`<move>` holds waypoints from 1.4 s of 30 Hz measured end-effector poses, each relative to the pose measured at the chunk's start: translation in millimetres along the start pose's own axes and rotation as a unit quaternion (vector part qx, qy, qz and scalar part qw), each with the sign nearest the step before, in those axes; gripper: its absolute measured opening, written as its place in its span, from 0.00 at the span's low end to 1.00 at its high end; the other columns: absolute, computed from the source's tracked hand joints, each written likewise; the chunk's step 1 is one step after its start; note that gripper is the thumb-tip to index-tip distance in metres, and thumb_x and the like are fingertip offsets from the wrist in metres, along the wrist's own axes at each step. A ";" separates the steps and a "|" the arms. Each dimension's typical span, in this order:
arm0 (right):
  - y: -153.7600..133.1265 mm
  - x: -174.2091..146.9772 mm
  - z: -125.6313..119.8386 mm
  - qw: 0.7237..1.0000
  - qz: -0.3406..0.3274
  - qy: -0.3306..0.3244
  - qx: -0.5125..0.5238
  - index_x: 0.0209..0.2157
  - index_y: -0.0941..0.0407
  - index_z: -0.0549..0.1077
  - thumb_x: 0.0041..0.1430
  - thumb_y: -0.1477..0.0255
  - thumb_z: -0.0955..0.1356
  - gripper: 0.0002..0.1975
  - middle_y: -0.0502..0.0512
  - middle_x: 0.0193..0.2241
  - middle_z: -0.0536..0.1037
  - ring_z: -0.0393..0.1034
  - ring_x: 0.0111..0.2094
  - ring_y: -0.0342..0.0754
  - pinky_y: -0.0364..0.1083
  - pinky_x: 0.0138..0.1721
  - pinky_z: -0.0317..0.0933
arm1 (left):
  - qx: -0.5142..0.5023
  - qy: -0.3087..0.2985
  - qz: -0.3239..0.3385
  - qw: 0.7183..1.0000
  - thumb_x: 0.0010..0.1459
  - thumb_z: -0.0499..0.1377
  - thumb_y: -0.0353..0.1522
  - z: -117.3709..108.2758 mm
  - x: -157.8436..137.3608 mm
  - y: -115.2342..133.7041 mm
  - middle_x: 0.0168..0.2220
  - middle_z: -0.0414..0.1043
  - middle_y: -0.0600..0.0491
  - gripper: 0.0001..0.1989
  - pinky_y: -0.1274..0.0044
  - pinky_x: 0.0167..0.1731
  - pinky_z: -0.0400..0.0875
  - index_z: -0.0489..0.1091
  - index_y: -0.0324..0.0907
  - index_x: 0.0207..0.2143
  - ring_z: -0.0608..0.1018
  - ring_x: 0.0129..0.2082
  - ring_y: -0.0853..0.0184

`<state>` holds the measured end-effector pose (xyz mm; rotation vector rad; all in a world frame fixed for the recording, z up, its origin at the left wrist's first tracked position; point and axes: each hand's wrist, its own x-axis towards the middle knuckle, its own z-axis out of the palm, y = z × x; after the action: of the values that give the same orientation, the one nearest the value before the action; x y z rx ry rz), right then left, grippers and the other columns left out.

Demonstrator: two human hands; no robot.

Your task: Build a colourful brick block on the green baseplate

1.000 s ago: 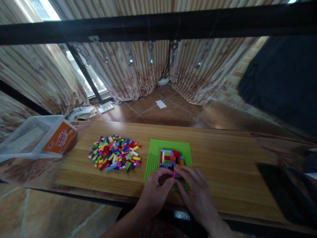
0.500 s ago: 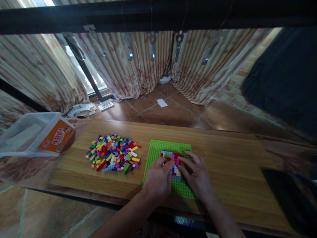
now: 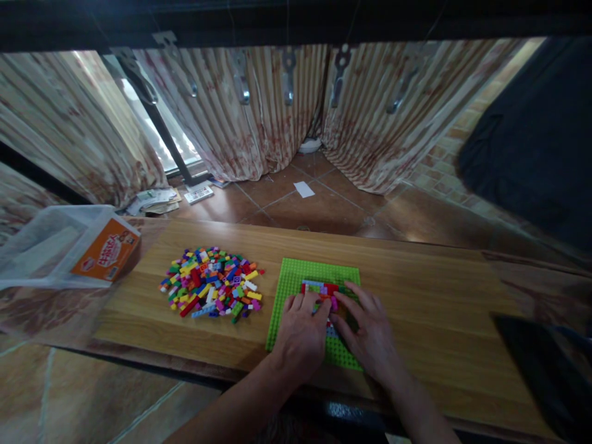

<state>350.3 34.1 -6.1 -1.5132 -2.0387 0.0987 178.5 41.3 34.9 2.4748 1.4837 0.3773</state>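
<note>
Both hands lie flat on a green baseplate on the wooden table. The left hand and right hand sit side by side, fingers spread over a patch of coloured bricks fixed to the plate; a pink brick shows between them. A loose brick pile lies just left of the plate. Further left, a clear tub with an orange label lies tipped at the table's edge. Striped curtains hang behind.

two bare forearms, no sleeves; left hand, right hand ungloved, ringless.
</note>
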 end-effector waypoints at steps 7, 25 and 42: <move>-1.2 0.4 4.3 0.999 0.018 0.044 -0.007 0.45 0.54 0.75 0.61 0.64 0.66 0.14 0.60 0.51 0.71 0.65 0.49 0.54 0.57 0.49 0.63 | -0.010 -0.011 0.001 1.000 0.61 0.51 0.32 0.3 -0.4 -0.2 0.48 0.68 0.46 0.18 0.65 0.45 0.65 0.66 0.42 0.53 0.70 0.44 0.57; -6.7 17.0 -8.8 0.999 0.009 -0.039 0.022 0.42 0.54 0.75 0.59 0.70 0.65 0.11 0.58 0.46 0.76 0.67 0.47 0.54 0.56 0.49 0.63 | -0.010 0.000 0.012 1.000 0.63 0.49 0.32 1.5 -0.6 -1.2 0.49 0.67 0.47 0.17 0.65 0.44 0.65 0.65 0.44 0.54 0.70 0.44 0.58; -23.6 36.3 -12.8 0.983 -0.048 -0.125 -0.121 0.34 0.57 0.76 0.58 0.78 0.60 0.13 0.62 0.42 0.76 0.67 0.44 0.56 0.55 0.48 0.62 | -0.035 0.000 0.038 0.999 0.60 0.51 0.33 -3.3 -6.3 -3.1 0.50 0.65 0.46 0.20 0.67 0.45 0.63 0.63 0.43 0.55 0.68 0.45 0.59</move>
<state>330.0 54.8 28.6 -1.6105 -2.3943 0.0019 172.0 37.4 36.3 2.4816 1.3548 0.4351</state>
